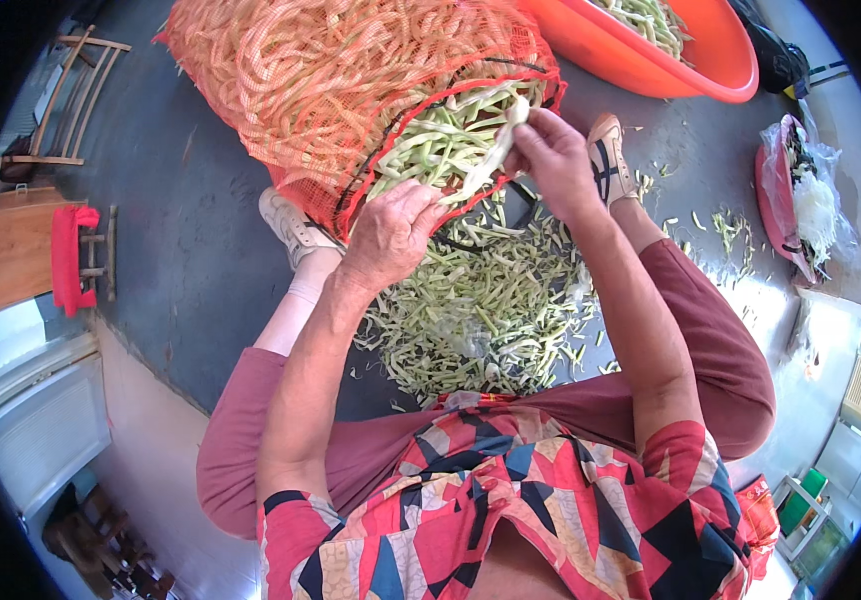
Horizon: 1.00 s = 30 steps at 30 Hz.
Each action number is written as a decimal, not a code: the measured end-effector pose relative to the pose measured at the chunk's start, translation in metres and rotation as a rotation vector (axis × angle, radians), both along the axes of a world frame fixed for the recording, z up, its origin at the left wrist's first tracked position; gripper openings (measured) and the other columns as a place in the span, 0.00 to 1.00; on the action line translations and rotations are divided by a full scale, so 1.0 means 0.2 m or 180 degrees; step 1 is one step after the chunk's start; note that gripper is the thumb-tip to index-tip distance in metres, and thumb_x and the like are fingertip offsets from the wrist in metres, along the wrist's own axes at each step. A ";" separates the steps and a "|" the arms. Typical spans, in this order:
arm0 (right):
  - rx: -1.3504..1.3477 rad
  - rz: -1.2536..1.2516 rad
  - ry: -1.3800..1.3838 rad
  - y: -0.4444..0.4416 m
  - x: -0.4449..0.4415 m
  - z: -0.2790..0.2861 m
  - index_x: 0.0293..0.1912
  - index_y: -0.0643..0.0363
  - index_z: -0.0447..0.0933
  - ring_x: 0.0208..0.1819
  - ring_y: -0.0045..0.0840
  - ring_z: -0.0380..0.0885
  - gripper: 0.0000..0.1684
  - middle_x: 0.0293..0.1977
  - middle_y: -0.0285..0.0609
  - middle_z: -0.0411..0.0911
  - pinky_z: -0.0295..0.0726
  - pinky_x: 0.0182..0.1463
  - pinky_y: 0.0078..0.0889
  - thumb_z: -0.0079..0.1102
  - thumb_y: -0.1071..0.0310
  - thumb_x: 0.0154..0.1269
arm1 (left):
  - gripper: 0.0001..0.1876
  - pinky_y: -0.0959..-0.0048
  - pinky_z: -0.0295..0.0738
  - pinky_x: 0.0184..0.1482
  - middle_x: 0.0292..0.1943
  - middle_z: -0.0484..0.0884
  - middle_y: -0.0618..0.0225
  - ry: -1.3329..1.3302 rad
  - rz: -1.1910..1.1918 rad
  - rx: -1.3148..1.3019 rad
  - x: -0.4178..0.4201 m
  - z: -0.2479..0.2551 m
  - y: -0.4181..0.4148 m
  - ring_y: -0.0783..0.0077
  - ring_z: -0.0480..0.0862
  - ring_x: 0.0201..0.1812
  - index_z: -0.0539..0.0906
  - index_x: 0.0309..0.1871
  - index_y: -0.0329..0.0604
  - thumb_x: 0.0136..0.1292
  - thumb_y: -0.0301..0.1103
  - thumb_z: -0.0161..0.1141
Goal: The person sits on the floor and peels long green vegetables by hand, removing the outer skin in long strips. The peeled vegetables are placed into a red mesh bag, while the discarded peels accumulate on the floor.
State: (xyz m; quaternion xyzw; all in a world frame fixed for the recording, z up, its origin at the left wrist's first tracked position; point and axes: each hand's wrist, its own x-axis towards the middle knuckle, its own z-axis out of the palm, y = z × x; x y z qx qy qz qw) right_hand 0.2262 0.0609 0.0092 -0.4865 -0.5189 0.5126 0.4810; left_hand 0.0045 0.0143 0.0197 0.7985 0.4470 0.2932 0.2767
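A long pale green bean pod [489, 163] stretches slantwise between my hands over the mouth of a red mesh sack. My right hand [550, 154] pinches its upper end between thumb and fingers. At the lower end, the fingertips of my left hand [394, 231] close on the pod. The mesh sack [303, 82] lies on its side, packed with similar pods, and its open mouth faces me. Loose pods [430, 154] show inside that mouth. Below my hands, a heap of short green bean pieces and trimmings [460, 285] covers the floor between my legs.
An orange-red plastic tub [734, 79] holding pods stands at the upper right. Farther right sits a pink container [769, 187] with clear plastic bags. Scattered trimmings [730, 232] lie beside my right leg. At left are a stool with red cloth [74, 259] and a wooden rack [82, 105].
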 end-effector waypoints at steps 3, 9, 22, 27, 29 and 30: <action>0.1740 0.0547 -0.2693 -0.02 0.00 -0.01 0.56 0.58 0.71 0.61 0.44 0.68 0.27 0.60 0.53 0.66 0.71 0.60 0.44 0.63 0.69 0.55 | 0.06 0.62 0.74 0.33 0.28 0.76 0.59 0.0628 -0.0236 0.0226 -0.04 0.01 0.00 0.54 0.78 0.31 0.77 0.33 0.37 0.57 0.29 0.61; 0.2368 0.1763 -0.3180 -0.14 -0.15 0.04 0.48 0.52 0.77 0.69 0.35 0.58 0.16 0.58 0.43 0.71 0.56 0.64 0.66 0.60 0.63 0.59 | 0.03 0.61 0.74 0.32 0.26 0.76 0.60 0.0974 -0.0318 0.0136 -0.08 0.04 0.02 0.54 0.80 0.30 0.78 0.32 0.39 0.57 0.28 0.60; -0.0907 -0.1011 0.1057 0.05 -0.08 -0.10 0.28 0.63 0.74 0.18 0.19 0.71 0.12 0.20 0.39 0.73 0.72 0.21 0.23 0.48 0.67 0.64 | 0.08 0.63 0.74 0.33 0.25 0.79 0.55 -0.0368 0.0001 -0.0768 0.00 -0.20 -0.09 0.55 0.82 0.30 0.80 0.32 0.36 0.62 0.32 0.57; -0.0730 -0.1626 -0.0479 0.32 0.34 -0.36 0.32 0.66 0.75 0.24 0.28 0.78 0.16 0.24 0.46 0.78 0.76 0.26 0.31 0.54 0.60 0.65 | 0.08 0.62 0.79 0.39 0.32 0.84 0.54 0.2376 -0.1550 -0.1445 0.04 -0.34 -0.18 0.56 0.84 0.36 0.83 0.34 0.38 0.57 0.30 0.56; -0.0217 -0.1515 -0.1933 0.34 0.34 -0.45 0.39 0.65 0.75 0.29 0.35 0.80 0.18 0.29 0.52 0.79 0.79 0.34 0.36 0.59 0.58 0.61 | 0.10 0.61 0.80 0.43 0.36 0.84 0.53 0.3293 -0.2080 -0.1847 0.05 -0.32 -0.22 0.54 0.85 0.41 0.84 0.36 0.38 0.54 0.30 0.57; 0.0045 -0.1416 -0.2637 0.35 0.30 -0.45 0.43 0.65 0.75 0.32 0.39 0.81 0.22 0.32 0.55 0.80 0.80 0.37 0.38 0.62 0.56 0.59 | 0.10 0.60 0.80 0.44 0.37 0.84 0.52 0.3339 -0.2154 -0.1956 0.03 -0.32 -0.26 0.54 0.85 0.42 0.84 0.37 0.38 0.53 0.30 0.57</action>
